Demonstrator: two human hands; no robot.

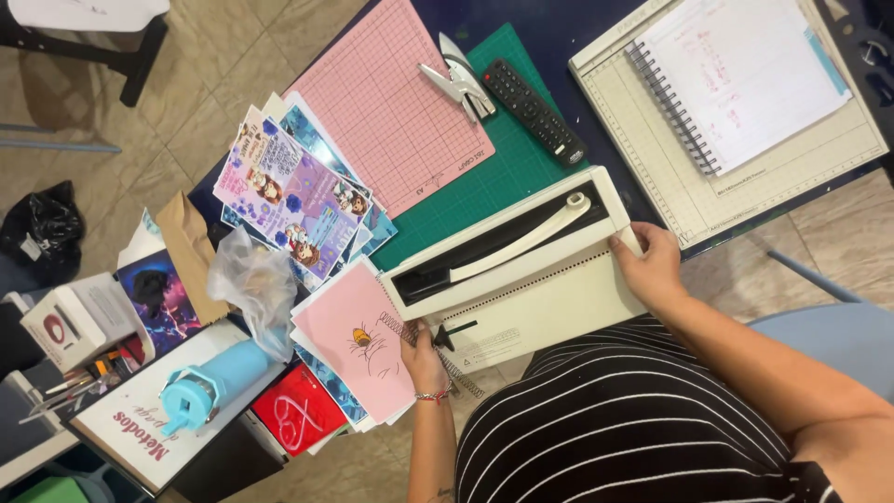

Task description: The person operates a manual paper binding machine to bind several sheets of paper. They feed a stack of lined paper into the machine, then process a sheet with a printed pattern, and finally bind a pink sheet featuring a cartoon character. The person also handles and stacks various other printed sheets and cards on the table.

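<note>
Binder (521, 275) sits at the bench's near edge, lever (521, 244) lying flat. My left hand (424, 359) pinches the pink booklet's (358, 349) coil (410, 333) at the binder's left end, fingers closed on it. My right hand (652, 270) grips the binder's right end, fingers curled. Remote (533, 110) and stapler (461, 86) lie farther back on green mat (484, 177).

Binding machine (521, 270) on desk (559, 37) before cutting mat (503, 177), remote (533, 110) and hole punch (461, 84) on mat, spiral notebook (736, 79) right, booklet (358, 349) left.
</note>
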